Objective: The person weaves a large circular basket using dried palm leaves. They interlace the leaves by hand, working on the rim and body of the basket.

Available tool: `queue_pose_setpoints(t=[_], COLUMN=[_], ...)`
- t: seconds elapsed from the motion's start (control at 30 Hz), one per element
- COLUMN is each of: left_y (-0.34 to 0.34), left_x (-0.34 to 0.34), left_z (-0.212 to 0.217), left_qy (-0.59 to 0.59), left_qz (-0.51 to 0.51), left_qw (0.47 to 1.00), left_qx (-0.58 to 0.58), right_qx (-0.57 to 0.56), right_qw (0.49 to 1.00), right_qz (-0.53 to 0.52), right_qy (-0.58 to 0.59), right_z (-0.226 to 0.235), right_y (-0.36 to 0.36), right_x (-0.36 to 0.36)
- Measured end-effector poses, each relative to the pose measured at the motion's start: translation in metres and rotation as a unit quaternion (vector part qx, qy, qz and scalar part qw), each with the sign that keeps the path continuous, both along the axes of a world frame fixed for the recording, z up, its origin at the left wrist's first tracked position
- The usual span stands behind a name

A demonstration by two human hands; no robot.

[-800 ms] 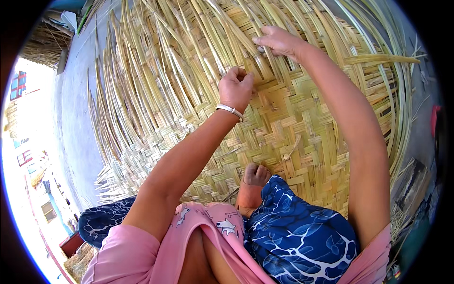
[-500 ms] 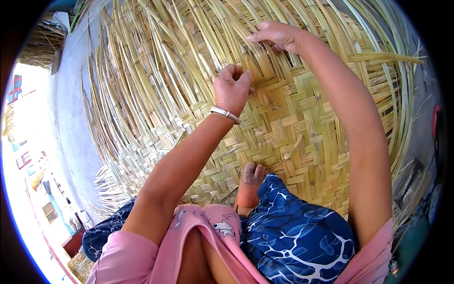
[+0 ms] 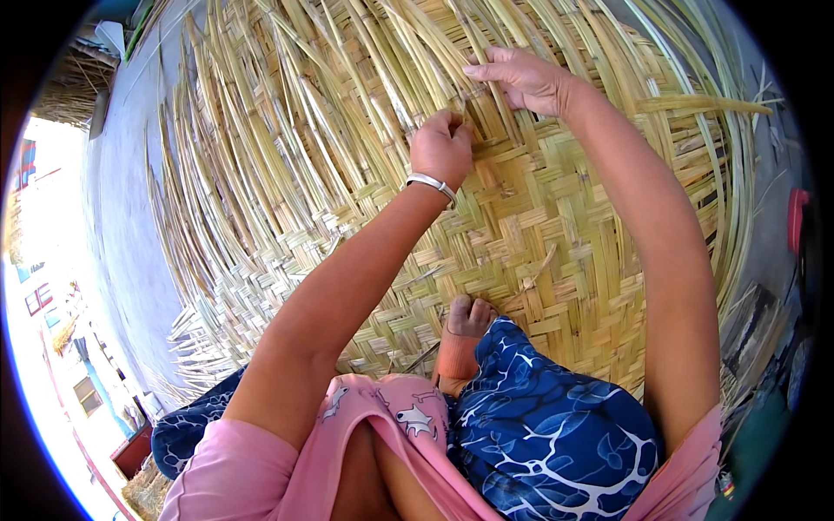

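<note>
The big woven bamboo mat (image 3: 539, 252) spreads across the floor before me, its loose strips (image 3: 287, 148) fanning out beyond the woven part. My foot (image 3: 465, 321) rests on its near edge. My left hand (image 3: 441, 148) is curled tight, pinching a strip; my right hand (image 3: 521, 80), fingers narrow, grips another just beside it.

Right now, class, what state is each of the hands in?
Left hand: closed in a fist, pinching a bamboo strip at the woven mat's edge.
Right hand: fingers bent, gripping loose strips further up.
</note>
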State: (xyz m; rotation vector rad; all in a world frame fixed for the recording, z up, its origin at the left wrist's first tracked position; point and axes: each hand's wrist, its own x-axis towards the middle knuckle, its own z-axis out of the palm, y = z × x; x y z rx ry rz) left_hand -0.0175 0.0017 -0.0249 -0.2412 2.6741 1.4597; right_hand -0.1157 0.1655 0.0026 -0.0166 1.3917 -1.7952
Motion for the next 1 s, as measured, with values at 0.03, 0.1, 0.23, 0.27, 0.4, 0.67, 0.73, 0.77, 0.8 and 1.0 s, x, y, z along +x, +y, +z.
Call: queue_pose_setpoints(t=[0.03, 0.1, 0.23, 0.27, 0.4, 0.67, 0.73, 0.77, 0.8, 1.0], left_y=[0.001, 0.002, -0.004, -0.007, -0.016, -0.012, -0.009, -0.009, -0.008, -0.014], left_x=[0.000, 0.001, -0.004, -0.006, -0.016, -0.025, -0.025, -0.024, -0.023, -0.007], left_z=[0.002, 0.006, -0.004, -0.015, -0.017, -0.004, 0.002, 0.000, -0.001, -0.006], left_qy=[0.041, 0.035, 0.020, 0.008, -0.143, -0.166, -0.148, -0.124, -0.099, 0.038], left_qz=[-0.033, -0.069, -0.109, -0.108, -0.097, -0.144, -0.171, -0.188, -0.206, -0.209], left_qw=[0.996, 0.991, 0.993, 0.994, 0.980, 0.976, 0.972, 0.970, 0.966, 0.972], left_qx=[-0.071, -0.106, -0.048, -0.015, 0.098, -0.009, -0.060, -0.090, -0.118, -0.100], right_qx=[-0.011, -0.006, -0.007, -0.003, 0.110, -0.129, -0.193, -0.205, -0.216, -0.251], right_qw=[1.000, 1.000, 1.000, 1.000, 0.991, 0.945, 0.900, 0.887, 0.872, 0.828], right_qz=[-0.003, -0.011, -0.021, -0.025, -0.071, -0.301, -0.389, -0.413, -0.438, -0.502], right_qy=[-0.009, -0.012, -0.008, 0.004, 0.028, 0.030, 0.027, 0.013, 0.001, -0.017], right_z=[0.000, 0.001, -0.005, -0.005, 0.014, -0.004, -0.009, -0.010, -0.008, -0.019], right_y=[0.001, 0.002, 0.009, 0.011, 0.009, 0.034, 0.050, 0.058, 0.066, 0.149], right_x=[0.002, 0.005, 0.008, 0.009, 0.029, 0.067, 0.070, 0.071, 0.073, 0.073])
